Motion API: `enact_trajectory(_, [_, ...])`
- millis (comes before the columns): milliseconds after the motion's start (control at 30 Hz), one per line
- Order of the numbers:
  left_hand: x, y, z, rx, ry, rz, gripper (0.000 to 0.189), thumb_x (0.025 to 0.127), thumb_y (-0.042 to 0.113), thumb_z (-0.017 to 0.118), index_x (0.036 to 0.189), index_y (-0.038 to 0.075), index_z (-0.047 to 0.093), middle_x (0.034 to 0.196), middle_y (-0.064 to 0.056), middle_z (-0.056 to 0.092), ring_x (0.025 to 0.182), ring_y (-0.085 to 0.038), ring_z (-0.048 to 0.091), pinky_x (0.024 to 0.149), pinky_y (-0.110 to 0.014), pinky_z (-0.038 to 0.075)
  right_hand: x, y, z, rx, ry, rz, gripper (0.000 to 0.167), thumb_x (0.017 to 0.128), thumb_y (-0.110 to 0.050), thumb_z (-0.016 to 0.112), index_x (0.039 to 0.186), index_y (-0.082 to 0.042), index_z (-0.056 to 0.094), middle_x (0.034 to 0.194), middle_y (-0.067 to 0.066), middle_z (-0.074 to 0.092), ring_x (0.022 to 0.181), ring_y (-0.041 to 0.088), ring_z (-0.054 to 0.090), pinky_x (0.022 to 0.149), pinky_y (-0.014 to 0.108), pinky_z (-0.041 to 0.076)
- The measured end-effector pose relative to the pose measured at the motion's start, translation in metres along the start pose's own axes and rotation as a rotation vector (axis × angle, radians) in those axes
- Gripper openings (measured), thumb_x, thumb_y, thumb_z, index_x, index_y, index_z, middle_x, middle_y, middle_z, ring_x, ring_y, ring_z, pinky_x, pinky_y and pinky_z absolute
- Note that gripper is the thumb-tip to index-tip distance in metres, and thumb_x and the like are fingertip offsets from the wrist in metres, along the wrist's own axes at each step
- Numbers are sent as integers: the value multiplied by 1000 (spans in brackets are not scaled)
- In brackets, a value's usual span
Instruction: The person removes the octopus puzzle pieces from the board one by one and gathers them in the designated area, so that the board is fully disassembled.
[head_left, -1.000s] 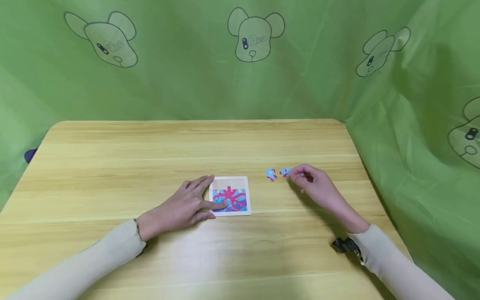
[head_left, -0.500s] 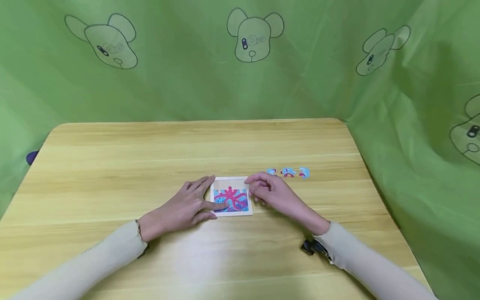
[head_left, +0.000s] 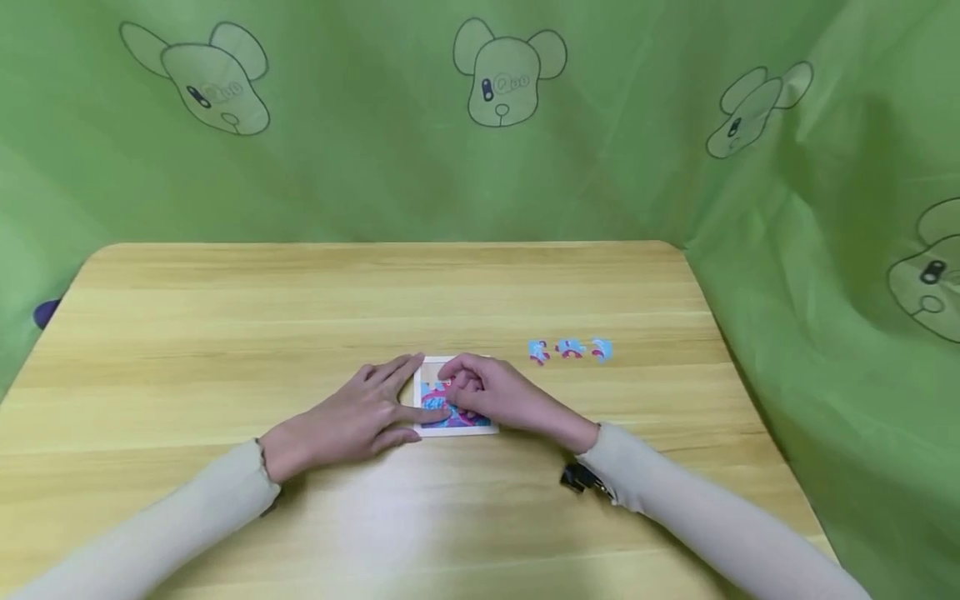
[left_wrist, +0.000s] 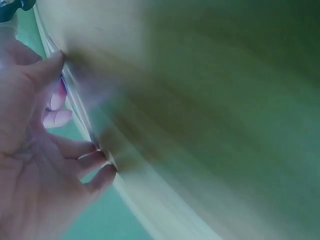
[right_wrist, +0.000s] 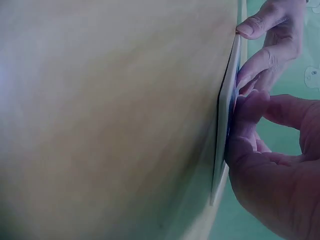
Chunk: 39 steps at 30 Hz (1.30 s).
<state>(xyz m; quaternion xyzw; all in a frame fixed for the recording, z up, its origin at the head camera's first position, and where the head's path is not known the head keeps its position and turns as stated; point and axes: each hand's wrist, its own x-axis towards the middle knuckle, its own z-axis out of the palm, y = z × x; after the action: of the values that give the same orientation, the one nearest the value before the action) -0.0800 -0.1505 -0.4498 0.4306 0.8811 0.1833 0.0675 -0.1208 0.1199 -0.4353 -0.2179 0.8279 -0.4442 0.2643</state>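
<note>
A small jigsaw puzzle in a white-framed tray (head_left: 454, 432) lies flat mid-table. A pink octopus on blue fills its lower part, and bare tan backing shows along the top left. My left hand (head_left: 367, 412) rests spread along the tray's left edge, its index finger reaching over the picture. Bent over the tray's right half is my right hand (head_left: 502, 398), its thumb and fingertips close together on or just above the pieces. The right wrist view shows the thumb (right_wrist: 245, 122) near the index fingertip; whether a piece is between them is hidden.
Three loose blue-and-pink puzzle pieces (head_left: 571, 348) lie in a row right of the tray. The wooden table (head_left: 300, 292) backs onto a green curtain (head_left: 360, 167) with bear-head outlines. A dark wrist-camera mount (head_left: 581, 478) hangs under the right sleeve.
My right hand has moved left from the loose pieces to over the tray, uncovering the rightmost piece. My left hand stays on the tray's left edge.
</note>
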Motion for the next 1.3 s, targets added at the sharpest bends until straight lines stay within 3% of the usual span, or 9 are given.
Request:
enact_trajectory(233, [-2,-2,-1,-43,11,-8,40,109,38,69,148,30,71,171,-37,22,160,-52,24,113,-73,36,6,-2,4,-109,15,3,27,99,-11,80,125,-7,71,90,0,65,77,15,59,71,27,49])
enact_trajectory(667, [-1,1,0,-97,31,-59,37,105,38,75,141,27,75,171,-35,25,160,-49,25,116,-76,32,8,-9,10,-160,59,23,26,97,-12,86,113,-9,65,84,0,61,70,13,55,67,28,45])
enact_trajectory(1000, [-1,-2,1,-117,54,-38,35,103,36,78,137,28,78,174,-27,27,159,-54,23,111,-80,34,7,-6,8,-25,53,63,7,103,-12,75,105,-8,69,85,1,64,70,13,56,66,26,48])
enact_trajectory(1300, [2,-2,-1,-82,41,-32,35,103,36,78,137,28,79,173,-29,30,157,-57,27,111,-76,37,1,-6,2,138,52,101,9,107,-14,74,107,-6,70,83,7,68,66,16,62,61,26,54])
